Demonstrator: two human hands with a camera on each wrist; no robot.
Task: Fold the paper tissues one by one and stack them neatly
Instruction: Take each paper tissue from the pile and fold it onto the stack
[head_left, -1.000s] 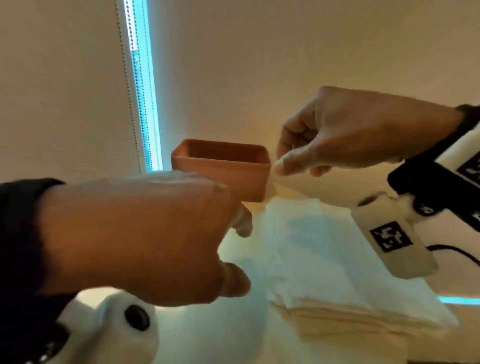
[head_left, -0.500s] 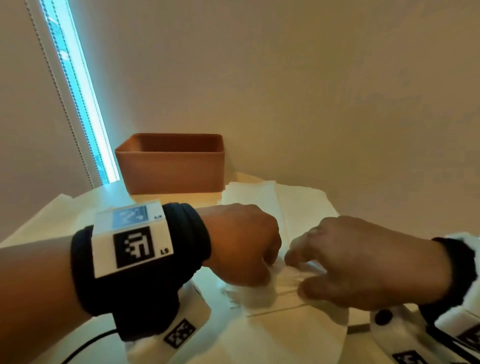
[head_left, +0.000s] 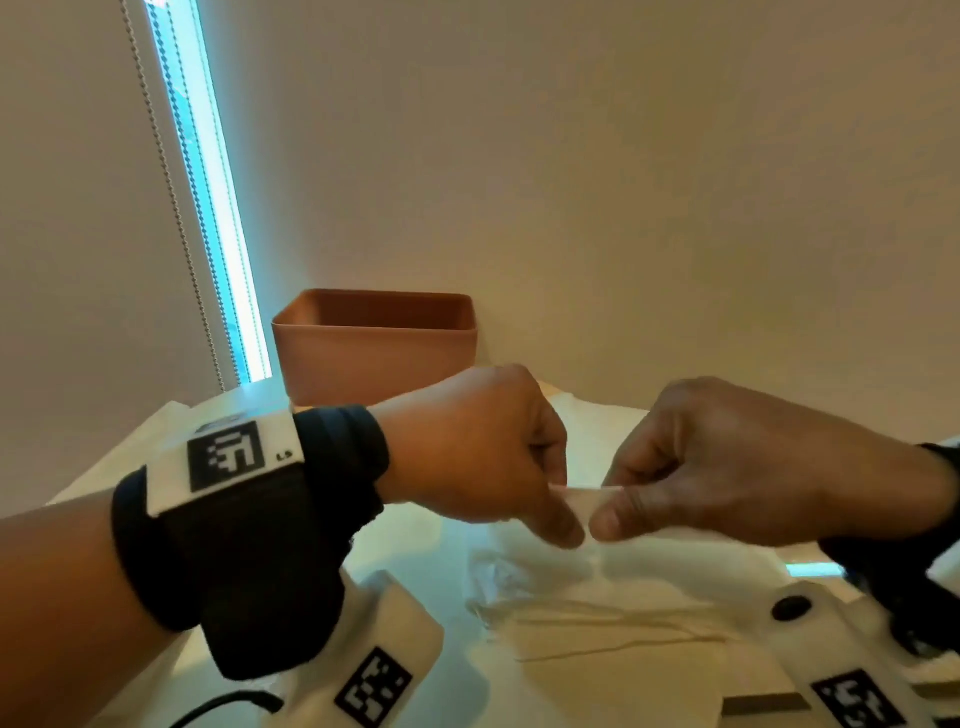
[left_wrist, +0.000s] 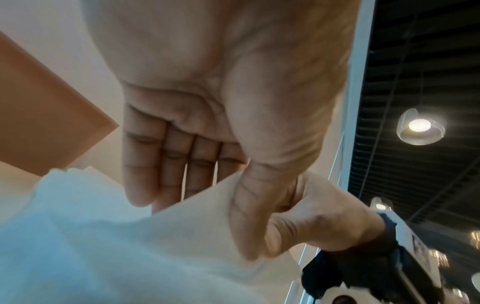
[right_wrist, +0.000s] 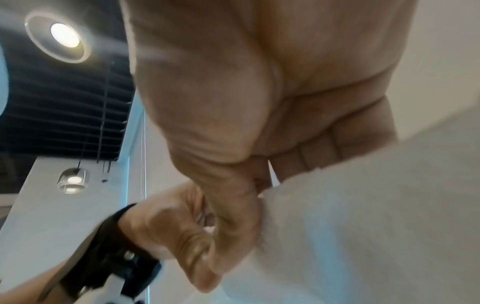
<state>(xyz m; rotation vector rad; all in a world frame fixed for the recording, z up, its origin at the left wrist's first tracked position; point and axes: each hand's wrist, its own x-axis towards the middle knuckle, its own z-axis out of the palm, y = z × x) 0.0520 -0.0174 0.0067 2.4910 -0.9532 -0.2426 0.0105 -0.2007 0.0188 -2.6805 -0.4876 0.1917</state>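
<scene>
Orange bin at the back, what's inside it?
Only the orange bin's front wall, rim and a strip of its far inner wall show; its bottom and any contents are hidden. In front, both hands pinch a tissue.

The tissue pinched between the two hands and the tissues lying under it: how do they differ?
The held tissue is lifted into the air, pinched at its top edge by the left hand and right hand; the stack of tissues lies flat on the table. The held tissue is a single sheet, the stack shows several layered edges. Both are white paper.
</scene>
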